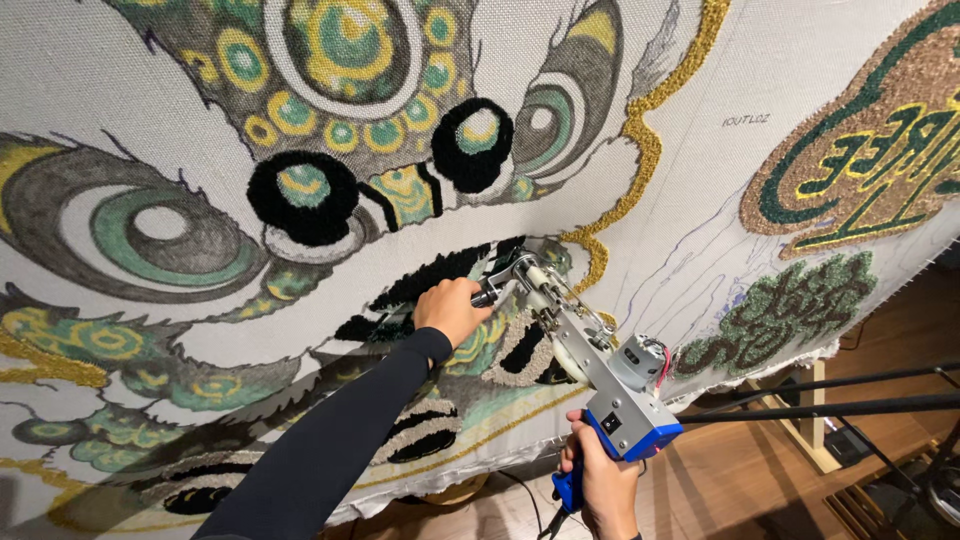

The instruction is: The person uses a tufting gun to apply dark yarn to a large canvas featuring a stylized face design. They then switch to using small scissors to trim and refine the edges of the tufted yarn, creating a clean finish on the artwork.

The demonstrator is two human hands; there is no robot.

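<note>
A tufting gun point(600, 365) with a grey metal body and blue base points its tip into a stretched white cloth point(690, 170). My right hand point(600, 482) grips the blue rear handle below the gun. My left hand point(452, 308), in a black sleeve, is closed on the gun's front grip close to the cloth. The tip sits at a black tufted patch point(440, 272) inside a large lion-like design in green, yellow, grey and black.
A gold tufted outline point(640, 150) runs down the cloth. A brown and green tufted emblem point(870, 150) and a green tufted shape point(790, 310) lie to the right. Black metal frame bars point(850, 405) and a wooden floor point(760, 480) show below.
</note>
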